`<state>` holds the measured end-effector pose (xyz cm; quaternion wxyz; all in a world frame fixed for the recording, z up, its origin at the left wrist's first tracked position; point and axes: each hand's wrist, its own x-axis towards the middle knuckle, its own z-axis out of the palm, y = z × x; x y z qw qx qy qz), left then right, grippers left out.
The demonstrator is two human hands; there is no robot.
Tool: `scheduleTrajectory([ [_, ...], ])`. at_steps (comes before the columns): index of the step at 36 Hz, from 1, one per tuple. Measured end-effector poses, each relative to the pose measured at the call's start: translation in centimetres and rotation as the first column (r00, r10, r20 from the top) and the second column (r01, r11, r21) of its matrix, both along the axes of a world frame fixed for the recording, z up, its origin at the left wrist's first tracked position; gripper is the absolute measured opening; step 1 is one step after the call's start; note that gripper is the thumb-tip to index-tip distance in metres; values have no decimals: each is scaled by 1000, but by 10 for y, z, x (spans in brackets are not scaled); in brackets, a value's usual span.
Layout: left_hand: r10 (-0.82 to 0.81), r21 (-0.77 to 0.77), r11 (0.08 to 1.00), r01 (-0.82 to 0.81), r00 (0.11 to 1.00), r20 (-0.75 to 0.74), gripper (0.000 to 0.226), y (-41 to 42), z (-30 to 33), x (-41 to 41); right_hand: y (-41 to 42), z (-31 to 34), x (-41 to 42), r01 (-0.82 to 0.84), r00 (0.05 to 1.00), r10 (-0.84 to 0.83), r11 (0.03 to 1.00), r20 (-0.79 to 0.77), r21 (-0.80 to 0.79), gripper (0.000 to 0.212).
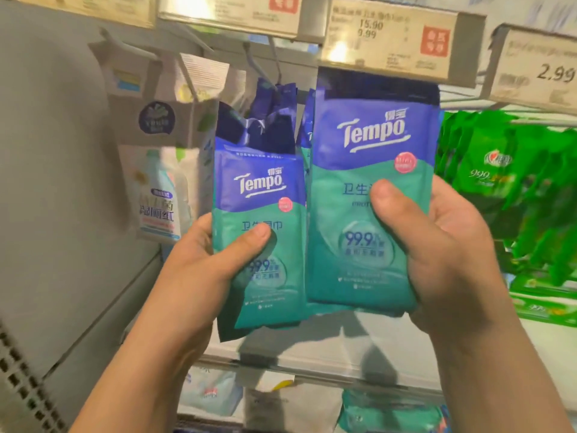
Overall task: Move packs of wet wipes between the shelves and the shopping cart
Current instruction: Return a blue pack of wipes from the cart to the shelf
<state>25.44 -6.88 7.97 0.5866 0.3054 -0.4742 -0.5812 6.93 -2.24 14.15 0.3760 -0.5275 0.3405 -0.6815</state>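
The left hand (199, 260) grips one blue-and-teal pack of wipes (262, 232) by its lower half, thumb across the front; the right hand (437, 254) holds a second pack (371, 189) the same way, nearer the camera. Both packs sit in front of the hanging row on the hook (265, 70), under the price tags (396, 35). I judge the top holes need lining up squarely with the hook, one pack at a time, keeping each flat

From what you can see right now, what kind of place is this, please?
Most likely a supermarket or drugstore aisle. Price tags hang along the shelf edge, green packs hang on display hooks, and the left hand and right hand each hold a Tempo wet wipes pack.
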Motion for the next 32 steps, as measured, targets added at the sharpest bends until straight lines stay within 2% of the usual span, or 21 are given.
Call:
scheduleTrajectory([
  [5, 18, 5, 1000, -17, 999, -27, 49, -3, 6, -1, -13, 5, -1, -45, 997, 41, 997, 65, 68, 36],
  [11, 54, 10, 998, -54, 998, 30, 53, -11, 1, -3, -24, -4, -8, -69, 992, 51, 986, 116, 152, 45],
  [17, 102, 2, 995, -103, 994, 50, 56, -18, -4, -5, -32, -21, -16, -77, 993, 62, 984, 101, 158, 48],
  [21, 154, -29, 988, -152, 985, 83, 61, -22, -4, -5, -44, -48, -22, -4, 999, 11, 978, -36, 208, 36],
  [25, 177, -46, 984, -175, 982, 67, 58, -25, -2, -5, -57, -62, -21, 57, 998, -50, 975, -40, 216, 55],
  [28, 192, -57, 981, -187, 977, 93, 61, -29, -3, -6, -68, -62, -19, 107, 994, -109, 974, -4, 201, 43],
  [32, 192, -58, 981, -187, 977, 97, 54, -37, -7, -9, -84, -55, -12, 102, 993, -112, 958, 22, 269, 34],
])
